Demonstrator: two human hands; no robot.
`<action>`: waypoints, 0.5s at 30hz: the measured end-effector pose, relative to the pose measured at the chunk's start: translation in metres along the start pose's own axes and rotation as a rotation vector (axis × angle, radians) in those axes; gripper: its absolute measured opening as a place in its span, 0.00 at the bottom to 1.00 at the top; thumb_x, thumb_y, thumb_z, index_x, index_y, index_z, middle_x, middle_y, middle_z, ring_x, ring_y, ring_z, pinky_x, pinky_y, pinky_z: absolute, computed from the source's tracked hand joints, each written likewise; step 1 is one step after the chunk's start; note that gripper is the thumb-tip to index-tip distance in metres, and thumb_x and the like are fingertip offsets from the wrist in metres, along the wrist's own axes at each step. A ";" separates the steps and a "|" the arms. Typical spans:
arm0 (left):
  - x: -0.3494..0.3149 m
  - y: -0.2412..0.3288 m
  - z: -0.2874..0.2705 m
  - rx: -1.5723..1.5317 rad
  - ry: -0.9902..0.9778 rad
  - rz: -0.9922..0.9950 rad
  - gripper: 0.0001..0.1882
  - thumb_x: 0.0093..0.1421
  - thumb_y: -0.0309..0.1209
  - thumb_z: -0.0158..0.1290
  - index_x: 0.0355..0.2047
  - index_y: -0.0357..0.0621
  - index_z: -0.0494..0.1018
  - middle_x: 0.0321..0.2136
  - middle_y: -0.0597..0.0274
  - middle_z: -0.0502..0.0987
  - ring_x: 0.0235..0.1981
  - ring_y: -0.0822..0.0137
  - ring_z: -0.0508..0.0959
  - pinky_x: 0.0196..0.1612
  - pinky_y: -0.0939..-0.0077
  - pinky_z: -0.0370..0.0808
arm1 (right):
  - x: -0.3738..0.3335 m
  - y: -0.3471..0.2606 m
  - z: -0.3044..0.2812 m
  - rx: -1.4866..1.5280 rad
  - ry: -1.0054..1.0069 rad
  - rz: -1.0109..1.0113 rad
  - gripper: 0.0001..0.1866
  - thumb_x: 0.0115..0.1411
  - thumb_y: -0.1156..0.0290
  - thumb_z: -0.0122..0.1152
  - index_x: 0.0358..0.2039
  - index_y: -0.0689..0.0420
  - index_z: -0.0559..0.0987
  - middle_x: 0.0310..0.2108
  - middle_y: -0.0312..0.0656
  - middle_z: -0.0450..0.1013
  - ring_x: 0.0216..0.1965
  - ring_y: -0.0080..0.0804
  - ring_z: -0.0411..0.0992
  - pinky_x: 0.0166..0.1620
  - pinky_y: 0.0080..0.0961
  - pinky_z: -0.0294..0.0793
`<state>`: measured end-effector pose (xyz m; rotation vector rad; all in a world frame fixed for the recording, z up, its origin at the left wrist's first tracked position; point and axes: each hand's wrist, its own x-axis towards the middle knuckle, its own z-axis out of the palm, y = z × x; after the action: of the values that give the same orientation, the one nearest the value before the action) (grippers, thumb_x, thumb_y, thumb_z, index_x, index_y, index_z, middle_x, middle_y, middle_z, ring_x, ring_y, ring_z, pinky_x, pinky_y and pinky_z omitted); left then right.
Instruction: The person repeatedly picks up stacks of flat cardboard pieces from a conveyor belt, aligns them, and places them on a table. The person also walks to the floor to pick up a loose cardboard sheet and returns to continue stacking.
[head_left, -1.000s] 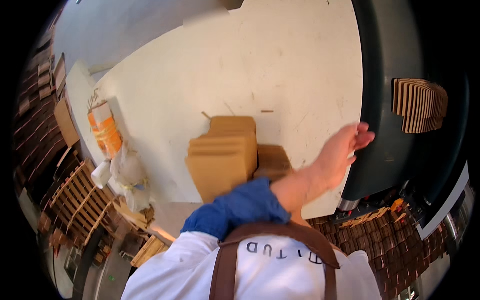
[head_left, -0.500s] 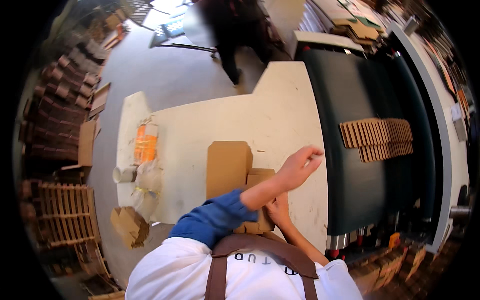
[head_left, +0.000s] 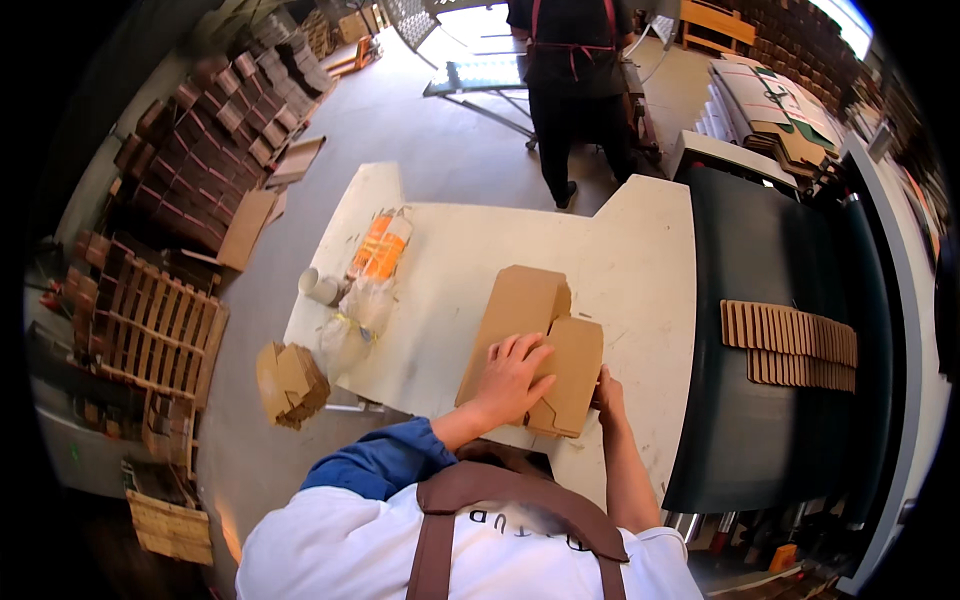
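Note:
A stack of flat brown cardboard box blanks point(head_left: 573, 372) lies tilted on the pale table in front of me. My left hand point(head_left: 514, 380) rests on top of it with fingers spread. At the stack's right edge, my right hand point(head_left: 608, 396) grips the cardboard, its fingertips partly hidden at the side. How many sheets are in the stack cannot be made out.
The pale table point(head_left: 450, 240) carries an orange-and-clear plastic bundle point(head_left: 382, 248) and a white cup-like roll point(head_left: 318, 287) at its left. To the right, overlapping cardboard pieces point(head_left: 790, 342) lie on a dark conveyor belt point(head_left: 725, 440). A person in black point(head_left: 580, 100) stands beyond the table.
My left hand has come back from the right, near the belt, and now lies on the cardboard. My right hand has moved to the stack's right edge. The view has shifted.

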<state>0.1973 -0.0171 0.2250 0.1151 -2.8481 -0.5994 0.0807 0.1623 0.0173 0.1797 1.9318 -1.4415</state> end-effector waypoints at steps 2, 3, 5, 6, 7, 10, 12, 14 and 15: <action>-0.003 -0.008 -0.003 -0.041 0.021 -0.014 0.21 0.54 0.39 0.54 0.48 0.46 0.68 0.51 0.57 0.65 0.55 0.56 0.61 0.54 0.58 0.57 | -0.018 -0.024 0.007 0.236 0.000 0.125 0.32 0.62 0.42 0.40 0.33 0.61 0.77 0.19 0.38 0.70 0.15 0.25 0.64 0.19 0.22 0.63; -0.004 -0.012 -0.006 -0.060 0.031 -0.018 0.21 0.54 0.38 0.53 0.48 0.46 0.68 0.51 0.57 0.65 0.55 0.56 0.61 0.54 0.58 0.57 | -0.019 -0.024 0.010 0.218 -0.002 0.148 0.33 0.61 0.40 0.40 0.34 0.61 0.77 0.19 0.38 0.71 0.15 0.25 0.64 0.18 0.22 0.62; -0.006 -0.025 -0.010 -0.121 0.062 -0.028 0.21 0.55 0.38 0.53 0.48 0.46 0.68 0.51 0.57 0.65 0.54 0.55 0.61 0.55 0.58 0.57 | -0.018 -0.026 0.012 0.186 0.002 0.190 0.35 0.59 0.37 0.41 0.34 0.60 0.78 0.20 0.39 0.71 0.14 0.26 0.64 0.17 0.22 0.61; -0.008 -0.033 -0.012 -0.161 0.081 -0.038 0.21 0.55 0.38 0.53 0.48 0.46 0.68 0.52 0.57 0.65 0.54 0.55 0.61 0.55 0.58 0.57 | -0.016 -0.025 0.008 0.146 -0.063 0.205 0.39 0.57 0.33 0.41 0.43 0.60 0.76 0.30 0.43 0.75 0.23 0.31 0.71 0.24 0.27 0.69; -0.010 -0.043 -0.014 -0.201 0.099 -0.048 0.21 0.55 0.38 0.53 0.48 0.45 0.68 0.52 0.57 0.65 0.54 0.55 0.62 0.55 0.58 0.57 | -0.014 -0.023 0.011 0.190 -0.077 0.186 0.39 0.56 0.33 0.40 0.46 0.59 0.74 0.35 0.44 0.75 0.28 0.32 0.72 0.28 0.29 0.70; -0.011 -0.072 -0.023 -0.295 0.138 -0.043 0.22 0.55 0.38 0.53 0.49 0.44 0.67 0.52 0.55 0.65 0.53 0.53 0.63 0.55 0.59 0.59 | -0.003 -0.016 0.012 0.320 -0.122 0.089 0.40 0.56 0.32 0.40 0.53 0.55 0.70 0.48 0.44 0.70 0.46 0.37 0.69 0.43 0.36 0.69; -0.007 -0.096 -0.017 -0.441 0.172 0.008 0.22 0.55 0.37 0.53 0.49 0.43 0.66 0.52 0.52 0.65 0.53 0.51 0.64 0.55 0.60 0.60 | 0.011 -0.005 -0.003 0.407 -0.131 0.005 0.39 0.57 0.33 0.40 0.55 0.53 0.69 0.52 0.42 0.68 0.51 0.37 0.66 0.48 0.38 0.67; -0.017 -0.126 -0.016 -0.534 0.197 -0.009 0.22 0.56 0.36 0.53 0.49 0.41 0.66 0.51 0.50 0.65 0.53 0.49 0.64 0.56 0.60 0.61 | -0.005 -0.024 0.014 0.328 -0.015 0.073 0.36 0.58 0.36 0.42 0.52 0.54 0.69 0.48 0.41 0.70 0.48 0.34 0.67 0.46 0.36 0.67; -0.026 -0.147 -0.023 -0.541 0.227 -0.045 0.22 0.56 0.35 0.53 0.49 0.40 0.66 0.51 0.49 0.66 0.53 0.48 0.65 0.56 0.60 0.62 | -0.026 -0.065 0.035 0.201 0.075 0.155 0.34 0.59 0.38 0.44 0.51 0.55 0.68 0.44 0.40 0.71 0.45 0.32 0.67 0.44 0.35 0.67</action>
<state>0.2326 -0.1573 0.1804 0.1420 -2.3778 -1.2491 0.0830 0.1153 0.0800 0.4725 1.7867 -1.5411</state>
